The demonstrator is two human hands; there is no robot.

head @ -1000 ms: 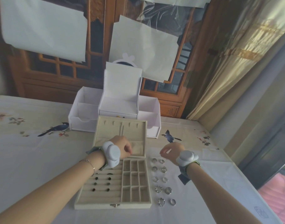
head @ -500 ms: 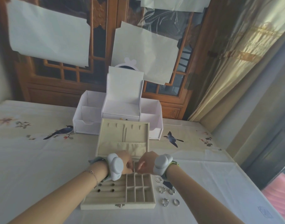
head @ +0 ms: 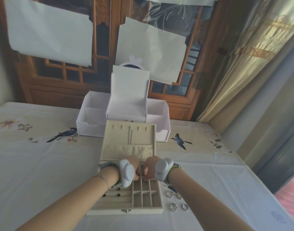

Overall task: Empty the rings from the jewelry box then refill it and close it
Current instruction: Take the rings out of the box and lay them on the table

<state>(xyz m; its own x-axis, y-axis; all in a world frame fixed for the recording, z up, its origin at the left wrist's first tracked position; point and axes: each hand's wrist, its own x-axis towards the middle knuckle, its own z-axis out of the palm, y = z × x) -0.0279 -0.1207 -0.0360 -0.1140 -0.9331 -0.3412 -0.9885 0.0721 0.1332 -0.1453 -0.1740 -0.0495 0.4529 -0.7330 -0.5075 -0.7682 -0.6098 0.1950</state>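
A beige jewelry box (head: 126, 212) lies open on the table in front of me, its lid (head: 128, 140) tilted back. A few dark rings (head: 118, 195) sit in the slots of its left half; the small square compartments on the right look bare. Several silver rings (head: 173, 206) lie on the cloth just right of the box. My left hand (head: 134, 165) and my right hand (head: 149, 165) meet knuckle to knuckle over the box's back edge, near the hinge. Both have their fingers curled downward. What the fingertips hold is hidden.
A white cardboard organiser (head: 128, 110) with an open flap stands right behind the box lid. The table carries a pale cloth (head: 42, 164) printed with birds. Its right edge (head: 253, 177) runs near a curtain. Grey bands sit on both wrists.
My right hand has swung left from above the loose rings to meet my left hand over the box. The view has tilted up a little.
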